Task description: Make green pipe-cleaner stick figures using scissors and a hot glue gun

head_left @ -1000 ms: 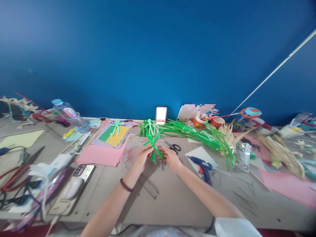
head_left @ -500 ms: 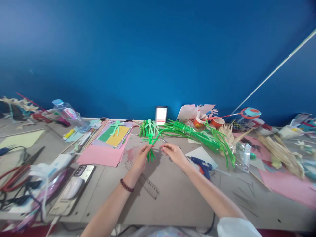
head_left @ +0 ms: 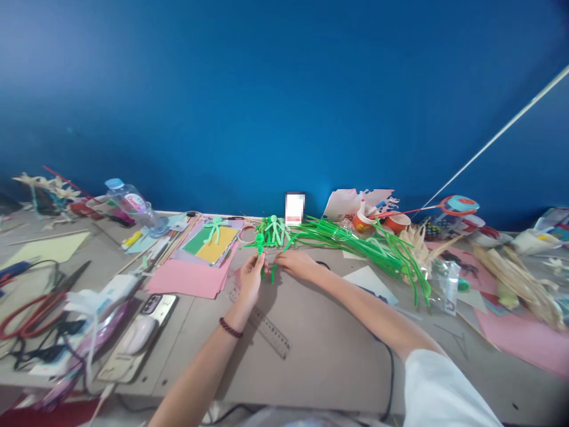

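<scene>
A small green pipe-cleaner figure stands upright in the pinched thumb and fingers of my left hand, its head above my fingertips. Just to the right, my right hand is closed, fingertips pinched at a green pipe-cleaner strand that hangs below them. Whether this strand is part of the figure is hard to see. Behind my hands, several more light and dark green figures stand against a phone-like screen. A clear ruler lies below my hands.
Long green pipe cleaners lie in a bundle at right. My right forearm mostly covers a blue glue gun. Pink paper, a phone with a mouse on it, and red-handled scissors lie left. Red cups stand at back.
My left hand and the figure have shifted slightly left. My right hand has come left, close to the figure, and its forearm now covers most of the glue gun. The view has turned slightly.
</scene>
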